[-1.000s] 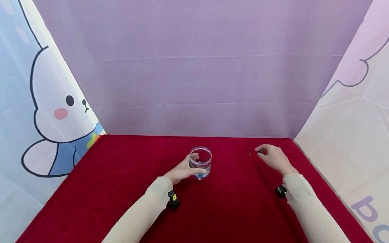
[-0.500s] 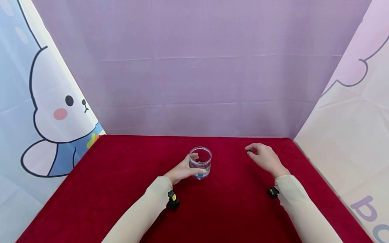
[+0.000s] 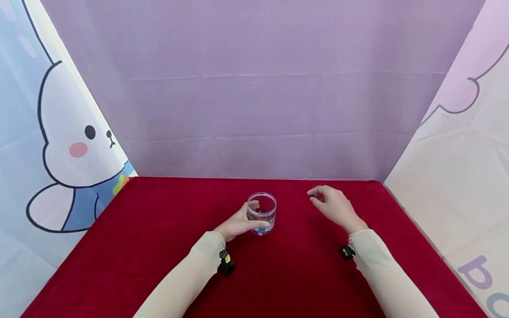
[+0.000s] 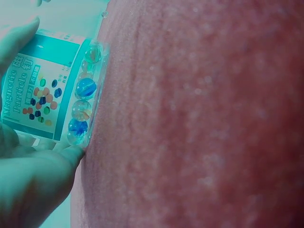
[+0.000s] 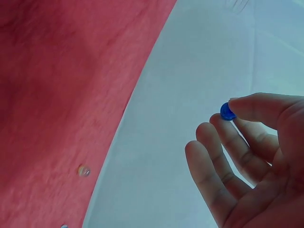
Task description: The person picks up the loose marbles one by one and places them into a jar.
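Observation:
In the head view my left hand (image 3: 240, 222) grips a clear round jar (image 3: 261, 214) standing on the red cloth, thumb at its front and fingers round the back. A printed label and several glass marbles (image 4: 81, 110) at the bottom show in the left wrist view. My right hand (image 3: 336, 208) is above the cloth to the jar's right, apart from it. Its thumb and a finger pinch a blue marble (image 5: 227, 111), and the other fingers are spread. A clear marble with an orange streak (image 5: 83, 170) lies on the cloth in the right wrist view.
Red cloth (image 3: 159, 207) covers the table. A purple curtain (image 3: 254, 110) stands at the back, with printed white panels on both sides. Another small marble (image 5: 64, 226) is partly cut off at the lower edge of the right wrist view.
My right hand has moved left toward the jar, carrying the blue marble. A marble seen on the cloth a second ago no longer shows in the head view. The left hand and jar have stayed put.

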